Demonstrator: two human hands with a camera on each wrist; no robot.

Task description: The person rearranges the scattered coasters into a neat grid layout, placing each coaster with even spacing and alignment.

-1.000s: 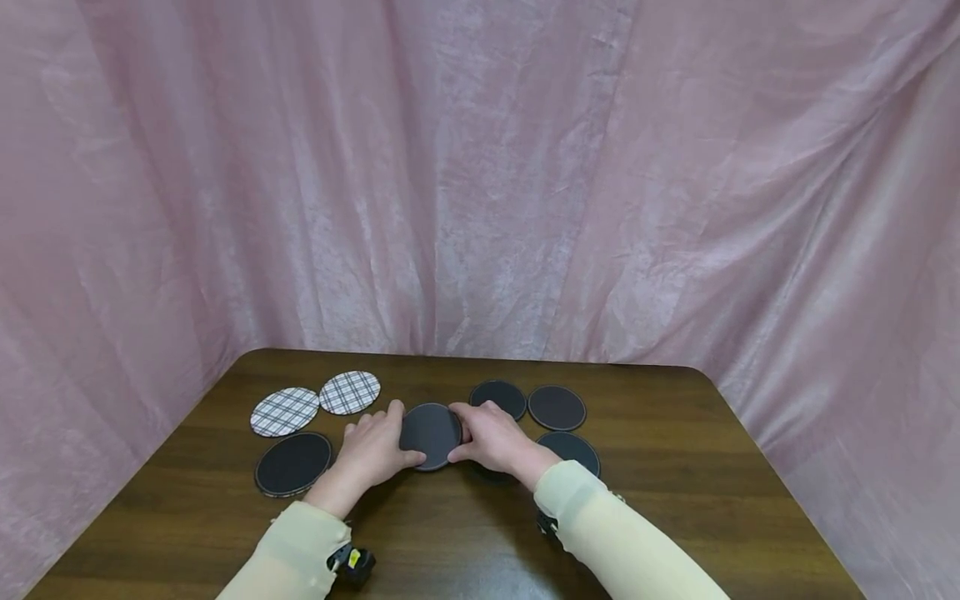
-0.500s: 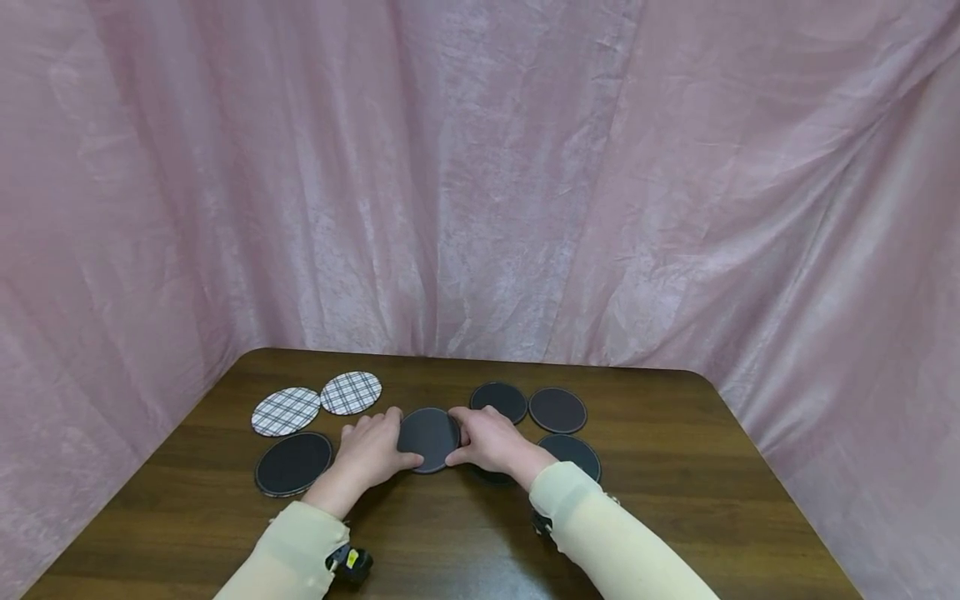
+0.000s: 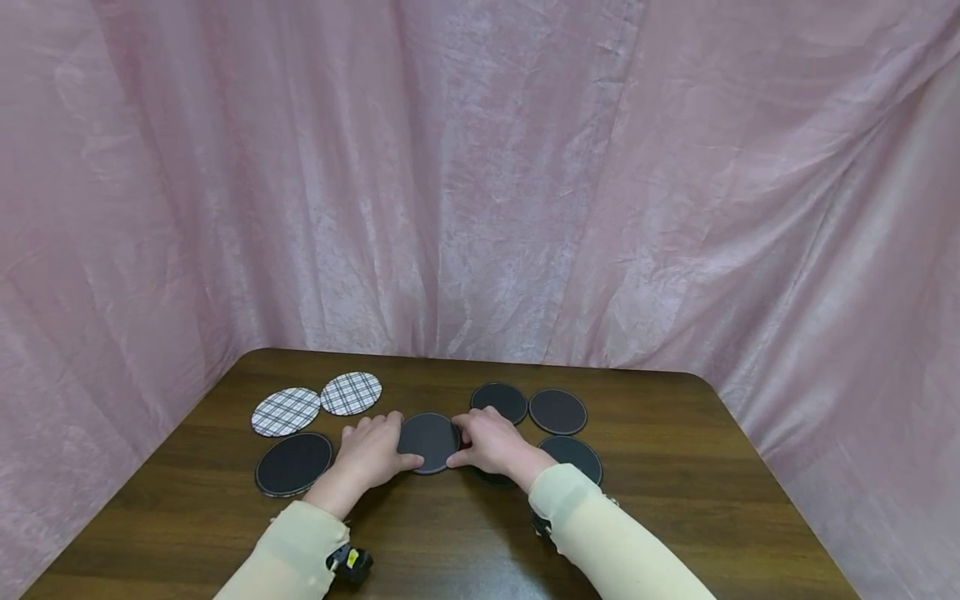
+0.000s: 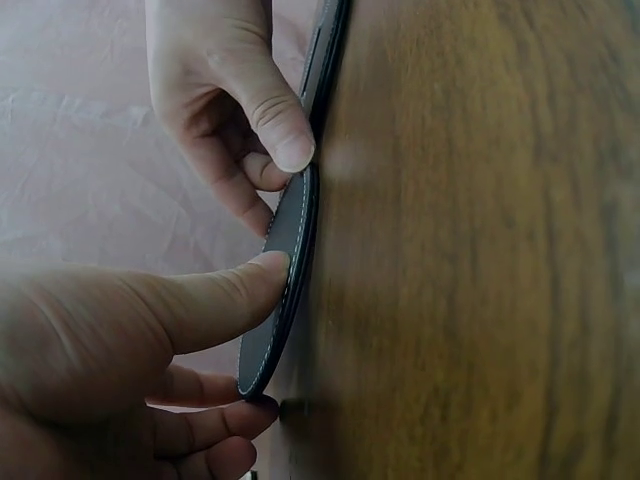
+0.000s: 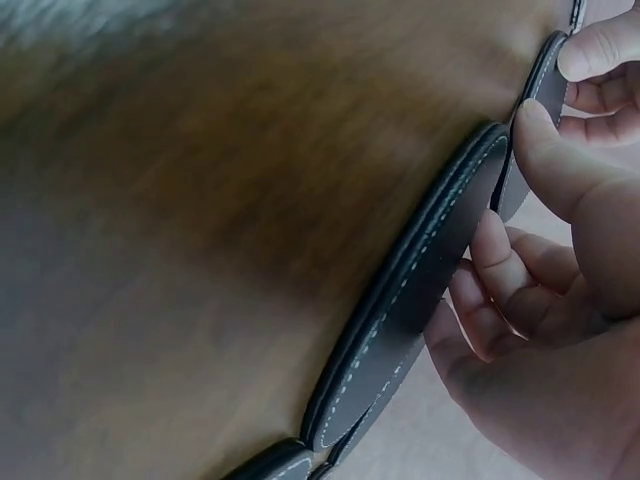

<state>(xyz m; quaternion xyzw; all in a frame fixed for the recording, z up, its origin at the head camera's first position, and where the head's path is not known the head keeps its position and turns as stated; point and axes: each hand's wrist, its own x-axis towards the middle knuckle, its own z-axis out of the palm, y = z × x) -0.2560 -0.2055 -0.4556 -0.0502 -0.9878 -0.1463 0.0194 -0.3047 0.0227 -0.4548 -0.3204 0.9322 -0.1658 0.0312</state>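
Note:
A round dark coaster (image 3: 429, 443) with pale edge stitching lies between my two hands at mid-table. From its left side my left hand (image 3: 369, 454) grips it, thumb on the upper face and fingers at the rim; in the left wrist view the coaster (image 4: 262, 350) sits very close to the tabletop. My right hand (image 3: 491, 442) holds the opposite edge between thumb and fingers. Beneath the right hand, mostly hidden, is another dark coaster (image 3: 493, 479); the right wrist view shows this thick coaster (image 5: 400, 310) with the loosely bent other fingers close over it.
More dark coasters lie to the right: a back one (image 3: 498, 402), a brownish one (image 3: 557, 412) and a front one (image 3: 572, 458). At left are two white plaid coasters (image 3: 286, 412) and a dark coaster (image 3: 293, 464). A pink curtain (image 3: 480, 183) hangs behind the wooden table (image 3: 675, 500).
The coaster between my hands has come down slightly and its far edge has dropped, so it looks flatter. Both hands keep their grip and have hardly moved.

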